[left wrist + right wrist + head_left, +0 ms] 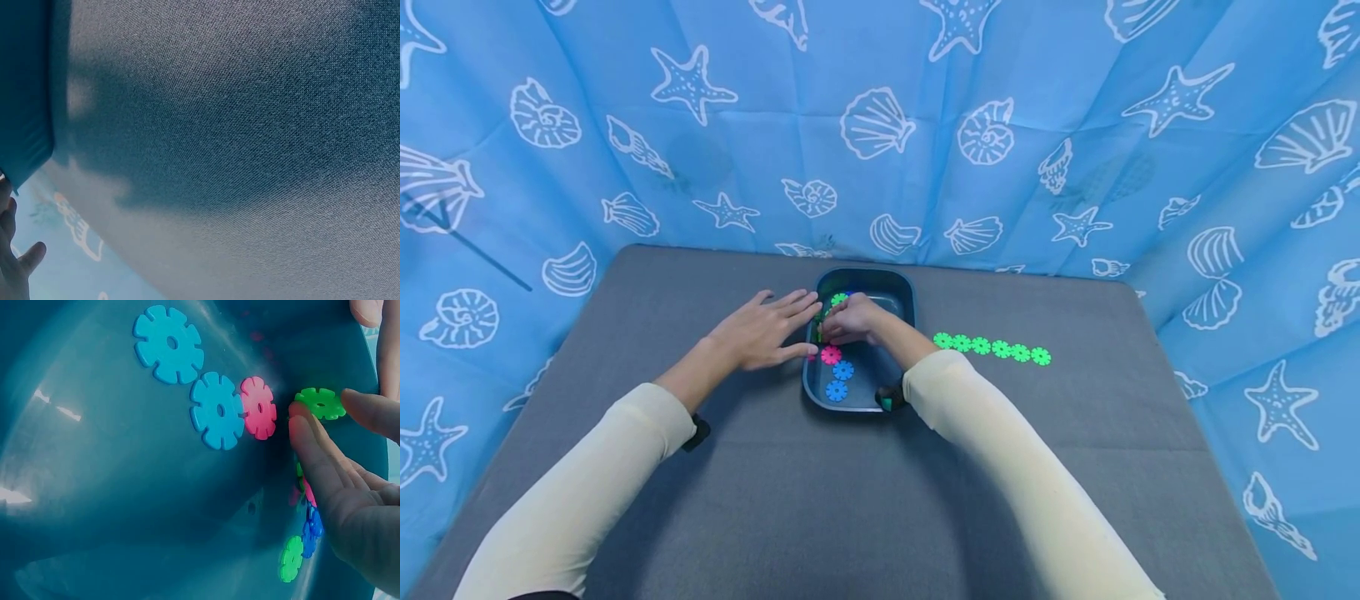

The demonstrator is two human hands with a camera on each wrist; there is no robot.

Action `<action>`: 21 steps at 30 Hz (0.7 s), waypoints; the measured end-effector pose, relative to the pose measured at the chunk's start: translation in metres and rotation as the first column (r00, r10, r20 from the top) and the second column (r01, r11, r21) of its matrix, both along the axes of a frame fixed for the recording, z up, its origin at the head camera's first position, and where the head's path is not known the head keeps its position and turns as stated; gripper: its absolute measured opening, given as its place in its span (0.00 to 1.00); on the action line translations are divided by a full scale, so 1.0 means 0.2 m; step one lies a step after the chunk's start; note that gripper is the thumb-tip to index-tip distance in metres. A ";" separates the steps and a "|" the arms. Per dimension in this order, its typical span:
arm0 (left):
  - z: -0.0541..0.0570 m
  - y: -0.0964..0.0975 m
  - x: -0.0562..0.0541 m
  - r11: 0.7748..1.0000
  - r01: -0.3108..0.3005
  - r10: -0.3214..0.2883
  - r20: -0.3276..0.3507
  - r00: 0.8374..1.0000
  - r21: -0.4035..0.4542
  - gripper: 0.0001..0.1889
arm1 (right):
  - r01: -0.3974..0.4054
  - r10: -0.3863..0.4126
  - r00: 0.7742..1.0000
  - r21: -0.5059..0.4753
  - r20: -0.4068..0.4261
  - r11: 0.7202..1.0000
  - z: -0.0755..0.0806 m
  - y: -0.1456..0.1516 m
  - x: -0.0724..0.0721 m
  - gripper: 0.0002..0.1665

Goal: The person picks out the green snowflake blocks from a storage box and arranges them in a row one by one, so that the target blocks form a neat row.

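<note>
"Sleeves [576,492], pale ones, are covering both arms closest to us. What is lying under them?"

"A gray table [820,517] is lying there. Farther along, a black thing [697,433] is sitting at the left wrist."

"And what is that big dish?"

"That is a dark blue tub [868,379] sitting on the table. Two blue discs [837,391] are lying in its near part, and a pink disc [831,356] is lying just past them."

"What is showing to the right of the tub?"

"Six green discs [981,346] are making a row on the table."

"What is the left hand [767,333] doing?"

"It is hanging by the tub's left edge, and its fingers are pointing out straight and wide. I cannot tell if they are touching the edge."

"And the right hand [850,319]?"

"It is working inside the tub. Its finger and thumb are pinching one green disc [320,404] close to the left wall."

"What is lying past that hand?"

"Another green disc [839,300] is lying near the far left corner."

"And right at the back?"

"A blue curtain [928,192] is hanging there, showing white shells and starfish."
</note>
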State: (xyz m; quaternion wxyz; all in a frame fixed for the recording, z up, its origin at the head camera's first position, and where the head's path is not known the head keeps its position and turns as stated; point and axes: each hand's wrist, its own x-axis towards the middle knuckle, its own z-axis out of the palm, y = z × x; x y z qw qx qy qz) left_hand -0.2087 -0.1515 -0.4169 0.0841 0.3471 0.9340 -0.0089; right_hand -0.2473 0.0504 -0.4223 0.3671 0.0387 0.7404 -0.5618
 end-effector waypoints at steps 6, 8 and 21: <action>0.00 0.00 0.00 1.000 -0.003 0.003 0.007 1.000 0.009 0.43 | 0.008 -0.008 1.000 0.008 -0.007 1.000 0.00 0.01 0.00 0.21; 0.00 0.00 0.00 1.000 -0.003 0.003 0.010 1.000 0.009 0.43 | 0.021 -0.021 1.000 0.014 -0.009 1.000 0.01 0.02 0.00 0.22; -0.01 0.00 0.00 1.000 -0.003 0.003 -0.008 1.000 0.005 0.43 | -0.008 0.018 0.993 0.085 -0.117 0.996 0.12 0.11 0.01 0.21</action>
